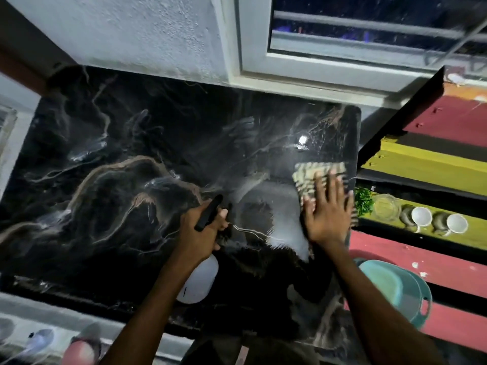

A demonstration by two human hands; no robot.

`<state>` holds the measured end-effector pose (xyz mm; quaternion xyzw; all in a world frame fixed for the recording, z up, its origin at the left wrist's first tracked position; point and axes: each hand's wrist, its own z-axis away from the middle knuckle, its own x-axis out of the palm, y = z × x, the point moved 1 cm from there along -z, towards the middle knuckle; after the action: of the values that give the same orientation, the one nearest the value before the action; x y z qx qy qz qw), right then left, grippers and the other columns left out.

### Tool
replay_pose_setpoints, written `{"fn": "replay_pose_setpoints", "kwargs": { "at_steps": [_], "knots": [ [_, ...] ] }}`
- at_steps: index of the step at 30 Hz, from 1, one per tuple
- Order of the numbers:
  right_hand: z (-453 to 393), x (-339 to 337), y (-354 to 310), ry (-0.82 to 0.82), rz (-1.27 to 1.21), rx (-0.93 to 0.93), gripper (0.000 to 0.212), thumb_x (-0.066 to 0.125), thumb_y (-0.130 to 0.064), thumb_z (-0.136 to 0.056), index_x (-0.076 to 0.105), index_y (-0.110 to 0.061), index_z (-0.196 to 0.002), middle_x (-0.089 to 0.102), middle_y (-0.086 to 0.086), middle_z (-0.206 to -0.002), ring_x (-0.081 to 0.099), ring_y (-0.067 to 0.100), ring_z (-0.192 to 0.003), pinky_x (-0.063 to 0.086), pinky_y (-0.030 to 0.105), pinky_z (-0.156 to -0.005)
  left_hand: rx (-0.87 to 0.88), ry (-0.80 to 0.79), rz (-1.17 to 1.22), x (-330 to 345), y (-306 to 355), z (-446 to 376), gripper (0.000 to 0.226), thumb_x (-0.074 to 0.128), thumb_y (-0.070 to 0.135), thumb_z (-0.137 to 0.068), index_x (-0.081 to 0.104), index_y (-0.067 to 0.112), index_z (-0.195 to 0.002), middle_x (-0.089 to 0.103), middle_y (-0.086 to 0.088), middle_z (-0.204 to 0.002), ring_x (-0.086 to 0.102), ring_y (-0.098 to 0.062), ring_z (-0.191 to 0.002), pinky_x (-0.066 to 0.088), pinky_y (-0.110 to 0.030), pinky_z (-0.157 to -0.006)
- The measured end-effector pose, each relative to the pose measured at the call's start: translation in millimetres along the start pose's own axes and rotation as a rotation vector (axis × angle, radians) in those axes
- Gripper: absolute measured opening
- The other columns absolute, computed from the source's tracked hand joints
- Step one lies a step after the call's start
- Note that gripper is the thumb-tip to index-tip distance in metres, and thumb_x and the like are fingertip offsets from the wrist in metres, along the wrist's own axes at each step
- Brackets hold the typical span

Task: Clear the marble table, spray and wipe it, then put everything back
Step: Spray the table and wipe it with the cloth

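The black marble table point(126, 159) with pale and brown veins fills the middle of the view. My right hand point(328, 213) lies flat with spread fingers on a striped beige cloth point(309, 175) near the table's right edge. A wet, misty patch shows on the marble just left of the cloth. My left hand point(204, 229) grips the black trigger head of a white spray bottle point(197, 283) held over the table's front middle.
A striped red, yellow and black bench point(434, 169) stands right of the table, carrying green herbs point(363, 201), a clear glass bowl point(385, 206) and two white cups point(421, 216). A teal basin point(400, 285) sits lower right. Wall and window lie behind.
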<state>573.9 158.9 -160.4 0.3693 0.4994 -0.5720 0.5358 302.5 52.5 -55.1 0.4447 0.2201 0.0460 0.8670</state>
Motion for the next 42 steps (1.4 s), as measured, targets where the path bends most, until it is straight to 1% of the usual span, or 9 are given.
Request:
{"fn": "replay_pose_setpoints", "kwargs": {
  "at_steps": [4,11,16,21,26,29,33,38,42],
  "knots": [
    [-58,-8,-49,0.067,-0.094,0.356,0.075,0.001,-0.062,-0.098,0.004,-0.026,-0.164,-0.004,0.011,-0.172,-0.004,0.03,-0.159,0.007,0.06,-0.125,0.023,-0.021,0.02,5,5,-9,0.013,0.065,0.023,-0.092,0.07,0.013,-0.084,0.07,-0.017,-0.076,0.066,-0.019,-0.065,0.052,-0.032,-0.045],
    [82,24,-59,-0.132,-0.062,-0.416,0.063,0.027,-0.056,-0.103,0.021,-0.034,-0.162,0.009,0.001,-0.172,0.007,0.022,-0.16,0.016,0.056,-0.125,-0.027,-0.124,0.008,27,13,-29,0.03,0.065,0.036,-0.091,0.07,0.007,-0.087,0.067,-0.023,-0.076,0.063,-0.04,-0.063,0.055,-0.044,-0.054],
    [-12,-5,11,-0.048,0.021,-0.058,0.068,0.014,-0.061,-0.101,0.008,-0.034,-0.163,0.001,0.005,-0.172,0.0,0.024,-0.159,0.006,0.057,-0.127,-0.022,-0.121,0.024,38,25,-37,0.021,0.065,0.026,-0.092,0.071,0.007,-0.087,0.068,-0.016,-0.075,0.064,-0.022,-0.062,0.053,-0.035,-0.049],
    [-128,-28,-48,0.022,-0.08,0.31,0.072,0.008,-0.063,-0.101,-0.001,-0.029,-0.164,-0.009,0.009,-0.171,-0.009,0.029,-0.159,0.001,0.058,-0.126,0.038,-0.113,-0.026,41,36,-47,0.023,0.064,0.026,-0.092,0.068,0.005,-0.084,0.068,-0.021,-0.077,0.063,-0.024,-0.06,0.053,-0.035,-0.044],
    [-62,9,-133,-0.058,-0.041,-0.312,0.066,0.019,-0.053,-0.103,0.012,-0.029,-0.164,-0.003,0.008,-0.172,-0.007,0.027,-0.159,0.0,0.056,-0.127,0.103,-0.068,-0.108,41,44,-61,0.03,0.063,0.045,-0.086,0.066,0.017,-0.075,0.068,-0.014,-0.068,0.066,-0.034,-0.056,0.056,-0.044,-0.043],
    [-4,19,-114,-0.131,-0.082,-0.452,0.062,0.023,-0.053,-0.104,0.02,-0.031,-0.162,0.003,0.002,-0.173,-0.001,0.022,-0.16,0.01,0.056,-0.127,0.12,-0.049,-0.167,42,49,-67,0.032,0.063,0.041,-0.089,0.065,0.011,-0.08,0.067,-0.019,-0.067,0.065,-0.032,-0.05,0.056,-0.049,-0.047],
    [-10,6,-36,-0.092,-0.015,-0.189,0.067,0.031,-0.058,-0.102,0.016,-0.034,-0.163,0.005,0.002,-0.173,0.001,0.021,-0.16,0.001,0.053,-0.128,0.066,-0.061,-0.081,48,51,-70,0.018,0.063,0.027,-0.093,0.07,0.012,-0.085,0.07,-0.016,-0.072,0.068,-0.031,-0.063,0.055,-0.037,-0.043],
    [-140,-35,-23,0.029,-0.076,0.274,0.074,0.007,-0.065,-0.098,0.002,-0.03,-0.164,-0.006,0.01,-0.172,-0.007,0.027,-0.159,0.004,0.058,-0.126,0.059,-0.078,-0.014,44,50,-68,0.023,0.062,0.028,-0.093,0.068,0.007,-0.085,0.069,-0.019,-0.076,0.064,-0.023,-0.062,0.054,-0.036,-0.043],
    [-175,-25,-121,0.006,-0.042,0.087,0.073,0.008,-0.064,-0.1,0.002,-0.029,-0.164,-0.007,0.009,-0.172,-0.007,0.029,-0.159,0.001,0.057,-0.126,0.042,-0.041,0.034,31,44,-70,0.018,0.064,0.028,-0.092,0.069,0.012,-0.083,0.068,-0.02,-0.075,0.063,-0.022,-0.061,0.052,-0.035,-0.045]
  ]
}}
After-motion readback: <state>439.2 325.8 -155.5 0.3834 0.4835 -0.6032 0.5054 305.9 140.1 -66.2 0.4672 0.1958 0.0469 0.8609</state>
